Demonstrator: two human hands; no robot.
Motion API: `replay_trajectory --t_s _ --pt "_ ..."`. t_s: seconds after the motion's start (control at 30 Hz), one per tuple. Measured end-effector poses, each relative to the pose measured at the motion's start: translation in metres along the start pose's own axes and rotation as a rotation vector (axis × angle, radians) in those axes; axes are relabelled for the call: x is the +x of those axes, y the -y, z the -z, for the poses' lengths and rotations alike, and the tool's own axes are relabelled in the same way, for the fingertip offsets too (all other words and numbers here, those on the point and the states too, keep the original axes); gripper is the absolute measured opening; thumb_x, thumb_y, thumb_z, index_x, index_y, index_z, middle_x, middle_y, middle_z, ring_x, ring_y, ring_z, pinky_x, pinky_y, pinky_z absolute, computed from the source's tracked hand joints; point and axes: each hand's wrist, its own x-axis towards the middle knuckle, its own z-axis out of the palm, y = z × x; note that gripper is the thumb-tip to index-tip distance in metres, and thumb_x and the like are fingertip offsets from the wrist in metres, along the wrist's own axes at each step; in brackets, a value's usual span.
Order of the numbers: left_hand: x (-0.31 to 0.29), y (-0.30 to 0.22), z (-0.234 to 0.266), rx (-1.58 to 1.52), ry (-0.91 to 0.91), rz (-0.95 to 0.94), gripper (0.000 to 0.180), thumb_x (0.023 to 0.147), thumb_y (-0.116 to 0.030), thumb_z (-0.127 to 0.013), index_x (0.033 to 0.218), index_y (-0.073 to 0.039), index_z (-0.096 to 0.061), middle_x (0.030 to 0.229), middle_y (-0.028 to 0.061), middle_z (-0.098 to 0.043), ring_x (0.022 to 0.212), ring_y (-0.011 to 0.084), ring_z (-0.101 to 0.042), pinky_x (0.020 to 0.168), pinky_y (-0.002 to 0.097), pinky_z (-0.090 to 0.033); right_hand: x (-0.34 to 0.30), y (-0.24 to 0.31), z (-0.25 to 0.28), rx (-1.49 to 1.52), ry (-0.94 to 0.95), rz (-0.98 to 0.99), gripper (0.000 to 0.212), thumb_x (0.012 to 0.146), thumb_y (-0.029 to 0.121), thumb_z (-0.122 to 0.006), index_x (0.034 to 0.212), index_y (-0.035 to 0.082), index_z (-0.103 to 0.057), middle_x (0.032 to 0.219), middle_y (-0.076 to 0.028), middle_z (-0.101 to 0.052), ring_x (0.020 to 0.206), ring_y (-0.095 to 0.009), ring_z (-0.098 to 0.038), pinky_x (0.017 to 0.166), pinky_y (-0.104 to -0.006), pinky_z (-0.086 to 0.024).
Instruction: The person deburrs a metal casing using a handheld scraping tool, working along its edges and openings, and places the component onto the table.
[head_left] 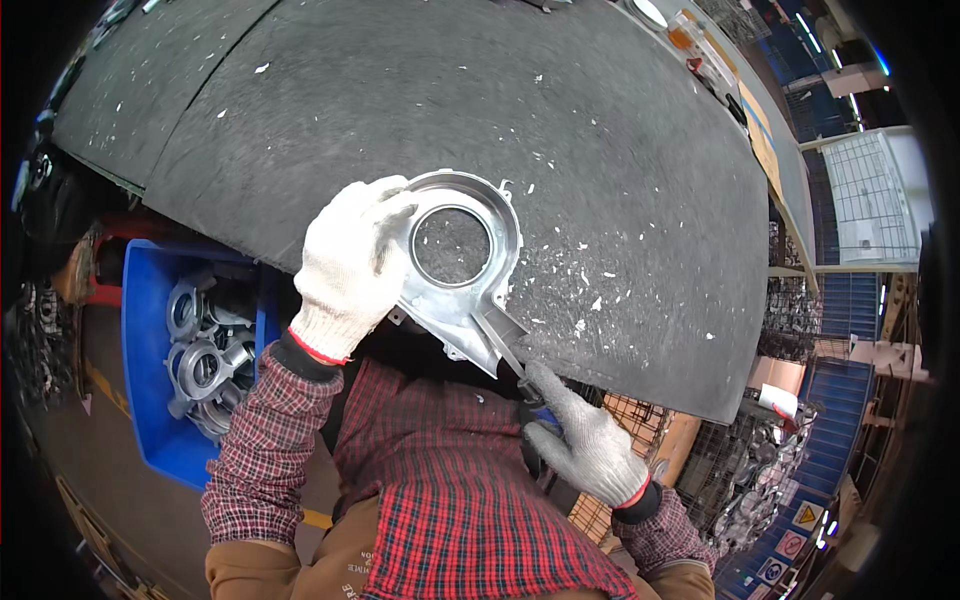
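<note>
A silvery cast-metal housing (437, 296) with a large round hole lies at the near edge of the dark table, its narrow outlet end toward me. My left hand (352, 245), in a white knit glove, grips the housing's left rim, with the thumb over its upper face. My right hand (588, 440), gloved in greyish white, is closed around the dark blue handle of a hand tool (530, 390). The tool's slim metal end meets the housing by its outlet; its exact kind is partly hidden by my fingers.
Pale metal shavings (583, 275) litter the table mat (640, 180). At the left, below table height, a blue bin (150, 400) holds several similar castings (205, 370). Wire cages (735, 480) with metal parts stand at the right. Small items (690, 45) sit along the far right edge.
</note>
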Motion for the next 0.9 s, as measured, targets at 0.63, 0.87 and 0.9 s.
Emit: replay_trajectory --t_s 0.63,0.87,0.9 --pt "-0.007 0.014 -0.003 0.097 -0.254 -0.106 0.028 0.083 0.004 -0.068 0.108 -0.007 -0.076 0.094 0.0118 -0.074 0.087 0.0354 -0.070 0.090 0.0531 -0.055 0.053 0.069 0.056 -0.469 0.259 0.019 0.070 0.096 0.020 -0.076 0.161 0.023 -0.049 0.108 -0.023 -0.075 0.080 -0.040 -0.081 0.063 -0.0478 -0.067" --pt "-0.009 0.020 -0.007 0.006 -0.277 -0.023 0.025 0.079 0.002 -0.069 0.102 -0.005 -0.078 0.091 0.0115 -0.074 0.085 0.0359 -0.069 0.091 0.0503 -0.055 0.093 0.082 0.054 -0.461 0.180 0.073 0.068 0.102 0.024 -0.069 0.165 0.025 -0.045 0.087 -0.023 -0.073 0.071 -0.042 -0.079 0.058 -0.0518 -0.064" --pt "-0.008 0.020 -0.006 -0.002 -0.279 -0.030 0.024 0.079 0.001 -0.069 0.100 -0.005 -0.078 0.090 0.0116 -0.074 0.084 0.0358 -0.069 0.090 0.0502 -0.055 0.095 0.085 0.056 -0.463 0.181 0.063 0.066 0.102 0.024 -0.069 0.164 0.025 -0.046 0.086 -0.022 -0.073 0.071 -0.041 -0.079 0.057 -0.0519 -0.064"
